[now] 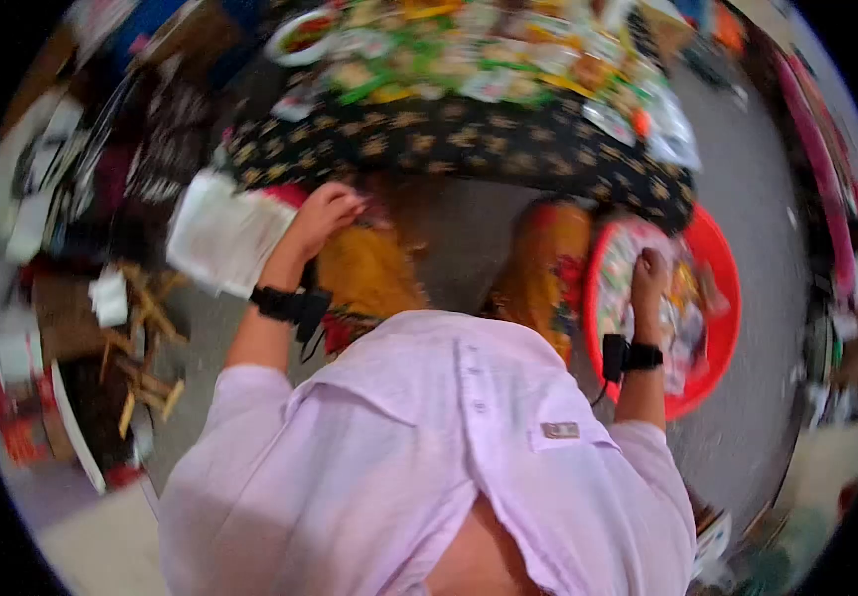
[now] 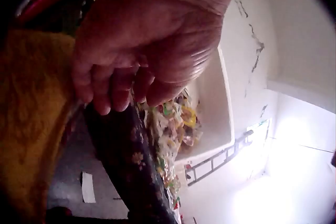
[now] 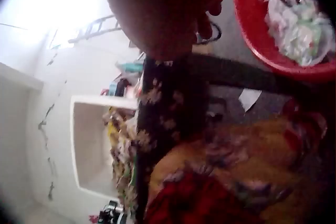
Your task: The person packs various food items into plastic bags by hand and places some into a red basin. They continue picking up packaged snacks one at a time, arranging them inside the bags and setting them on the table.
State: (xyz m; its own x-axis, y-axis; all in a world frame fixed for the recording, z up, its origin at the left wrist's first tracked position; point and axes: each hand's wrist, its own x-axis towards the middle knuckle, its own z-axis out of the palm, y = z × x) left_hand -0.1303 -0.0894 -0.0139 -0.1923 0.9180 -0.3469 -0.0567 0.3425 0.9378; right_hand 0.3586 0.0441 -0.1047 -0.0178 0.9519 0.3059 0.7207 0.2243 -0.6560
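The left hand (image 1: 328,214) hovers by the left knee in yellow patterned trousers (image 1: 364,268), beside a whitish, flat-looking container (image 1: 225,233). In the left wrist view, that hand (image 2: 144,50) hangs with loosely bent fingers and nothing visible in them. Over the red basin (image 1: 727,298) of wrapped packets (image 1: 687,318) is the right hand (image 1: 650,273), its fingers bent. In the right wrist view, the dark right hand (image 3: 168,11) hangs left of the basin (image 3: 252,35), fingers loosely bent, with no held object visible.
Many small colourful packets (image 1: 469,60) cover the surface ahead, edged by black floral cloth (image 1: 429,134). A bowl of red and green food (image 1: 302,38) stands at its far left. Wooden folding legs (image 1: 151,308) stand on the left. A white tub (image 2: 218,113) is beyond the packets.
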